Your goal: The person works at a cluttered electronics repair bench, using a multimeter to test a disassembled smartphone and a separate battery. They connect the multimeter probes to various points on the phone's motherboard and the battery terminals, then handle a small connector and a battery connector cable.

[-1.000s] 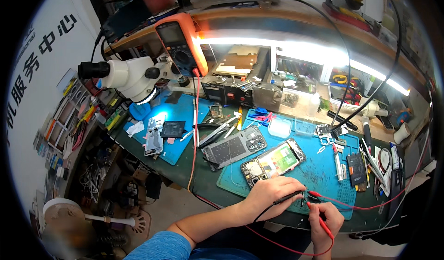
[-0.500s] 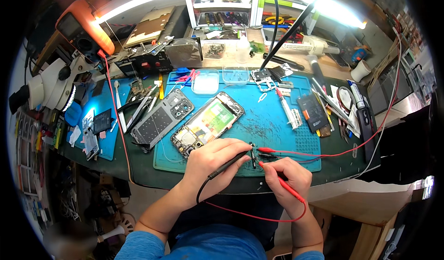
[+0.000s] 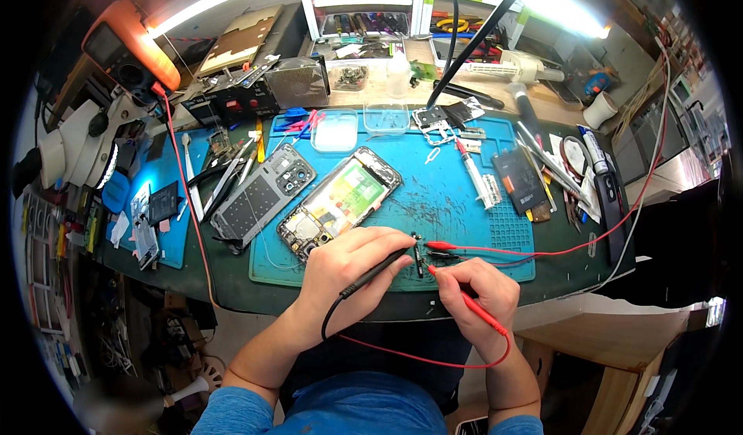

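Note:
My left hand (image 3: 344, 276) is closed around a black multimeter probe (image 3: 375, 272); its fingertips reach the upper end of a narrow dark circuit strip (image 3: 419, 258) on the blue mat. A red multimeter probe (image 3: 481, 311) is pinched in my right hand (image 3: 487, 292), its tip beside the strip's lower part. Whether either tip touches the strip is too small to tell. Just right of the strip lie a red crocodile clip (image 3: 441, 245) and a black crocodile clip (image 3: 443, 255). Left of it rests an opened phone (image 3: 340, 203) with its insides showing, partly behind my left hand.
The blue work mat (image 3: 410, 195) also carries a phone back cover (image 3: 263, 195), a syringe (image 3: 474, 173) and a black battery (image 3: 520, 183). An orange multimeter (image 3: 130, 52) stands far left above a microscope (image 3: 85, 145). Plastic trays (image 3: 335, 131) sit at the back. Red leads (image 3: 565, 255) cross rightward.
The whole view has shifted slightly, so the bench sits a little further left and up. Both hands keep their hold on the probes and stay beside the strip.

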`<state>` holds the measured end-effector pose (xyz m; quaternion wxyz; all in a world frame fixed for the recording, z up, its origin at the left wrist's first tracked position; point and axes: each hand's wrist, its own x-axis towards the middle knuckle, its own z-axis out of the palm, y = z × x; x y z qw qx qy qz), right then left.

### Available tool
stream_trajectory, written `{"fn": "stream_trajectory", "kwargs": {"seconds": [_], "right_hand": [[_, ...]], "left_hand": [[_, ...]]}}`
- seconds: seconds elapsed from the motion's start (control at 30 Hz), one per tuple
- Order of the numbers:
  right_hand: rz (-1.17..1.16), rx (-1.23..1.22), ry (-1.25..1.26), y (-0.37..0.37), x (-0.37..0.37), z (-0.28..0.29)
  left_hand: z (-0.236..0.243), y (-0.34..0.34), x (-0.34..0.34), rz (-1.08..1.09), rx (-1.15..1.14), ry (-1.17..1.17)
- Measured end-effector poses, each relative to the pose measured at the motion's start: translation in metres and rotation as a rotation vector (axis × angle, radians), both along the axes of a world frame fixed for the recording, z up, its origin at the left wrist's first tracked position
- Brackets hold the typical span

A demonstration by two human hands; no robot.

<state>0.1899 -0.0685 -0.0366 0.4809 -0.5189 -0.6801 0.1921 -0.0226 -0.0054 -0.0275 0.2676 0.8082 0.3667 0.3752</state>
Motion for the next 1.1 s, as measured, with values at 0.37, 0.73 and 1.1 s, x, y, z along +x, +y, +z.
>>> {"fn": "stream_trajectory", "kwargs": {"seconds": [0.37,0.73,1.1], "right_hand": [[-0.001,0.026,-0.002,0.001,0.0,-0.003],[-0.003,0.022,-0.008,0.001,0.0,-0.002],[0.001,0.016,0.003,0.0,0.001,-0.002]], "left_hand": [[-0.002,0.001,0.001,0.013,0.031,-0.011],[-0.001,-0.003,-0.001,-0.009,-0.043,-0.084],[0.002,-0.003,-0.009,-0.063,-0.118,-0.074]]}}
